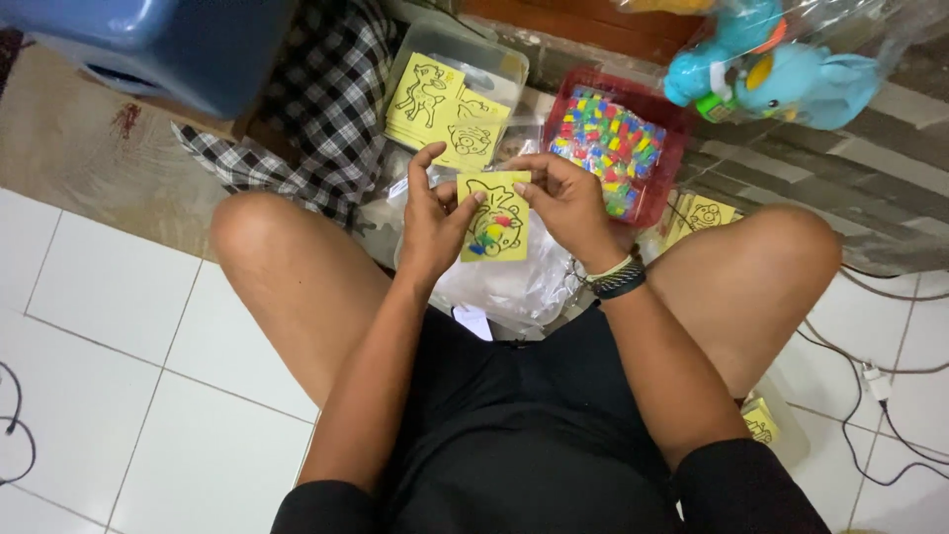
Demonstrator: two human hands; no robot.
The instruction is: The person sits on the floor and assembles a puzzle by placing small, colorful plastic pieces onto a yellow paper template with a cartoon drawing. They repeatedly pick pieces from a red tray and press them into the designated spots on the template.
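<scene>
Two hands [435,222] [565,203], one yellow card [494,218], one bead tray [664,114]

The card [495,220] held between the left hand [432,222] and the right hand [566,203] is yellow with a black outline drawing, partly filled with red, blue, green and yellow patches. The cards [440,107] in the clear container [510,61] are the same yellow with black line figures. The tray [653,201] is red and holds small pieces [606,143] in mixed red, yellow, green and blue. The cloth [326,109] is a black-and-white check. The toy [771,71] is light blue with green, yellow and orange parts. The stool [148,40] is blue. The floor tiles [109,326] are white with grey joints. The shorts [524,415] are black. The wristbands [615,278] are dark with a pale stripe.
</scene>
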